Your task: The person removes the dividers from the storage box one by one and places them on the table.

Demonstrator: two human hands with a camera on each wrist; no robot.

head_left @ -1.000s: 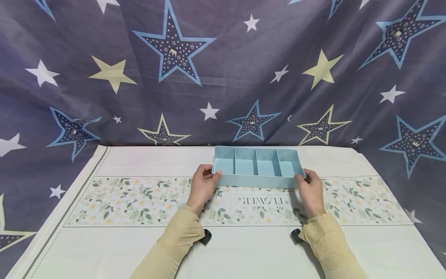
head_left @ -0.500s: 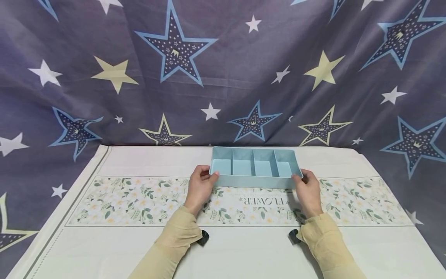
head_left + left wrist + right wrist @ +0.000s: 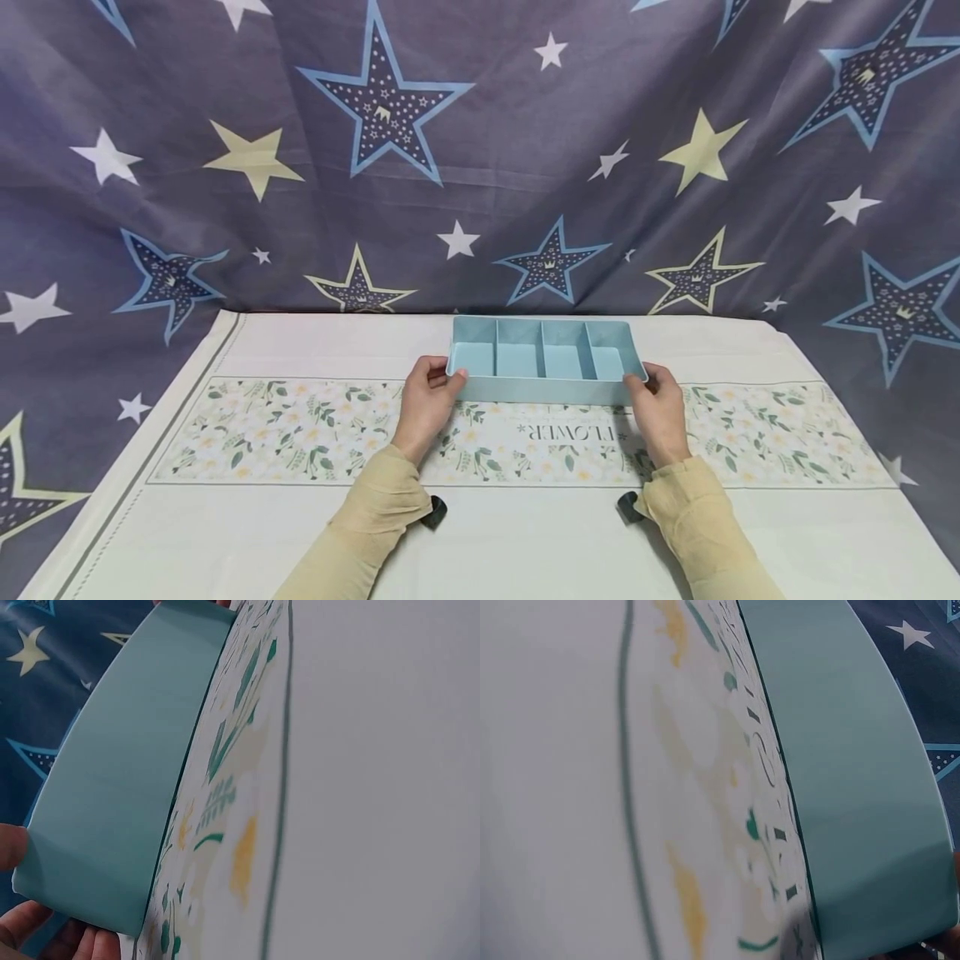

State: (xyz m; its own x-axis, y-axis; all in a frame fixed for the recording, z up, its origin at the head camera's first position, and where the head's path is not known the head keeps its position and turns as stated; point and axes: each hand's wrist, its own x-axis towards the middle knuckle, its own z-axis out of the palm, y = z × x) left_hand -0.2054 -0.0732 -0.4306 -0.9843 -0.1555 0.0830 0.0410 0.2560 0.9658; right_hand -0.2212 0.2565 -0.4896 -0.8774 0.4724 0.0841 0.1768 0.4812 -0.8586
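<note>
A light blue organizer box (image 3: 540,390), split by thin dividers into several open-topped compartments, sits near the middle of the table in the head view. My left hand (image 3: 427,407) grips its left end, thumb at the front corner and fingers curled around the side. At the opposite end, my right hand (image 3: 660,415) holds the right front corner the same way. The left wrist view shows the smooth long wall of the box (image 3: 120,772), with fingertips at its lower end. In the right wrist view that wall (image 3: 870,802) hides most of the right hand.
The white tablecloth (image 3: 525,542) carries a floral band (image 3: 285,433) with the printed word FLOWER, upside down. Behind the table hangs a dark curtain (image 3: 480,108) with stars. A small black piece (image 3: 434,512) shows at the left cuff, another (image 3: 629,507) at the right.
Both hands have shifted the organizer box slightly to the left along the table, keeping the same hold on its ends. The head view has drifted a little.
</note>
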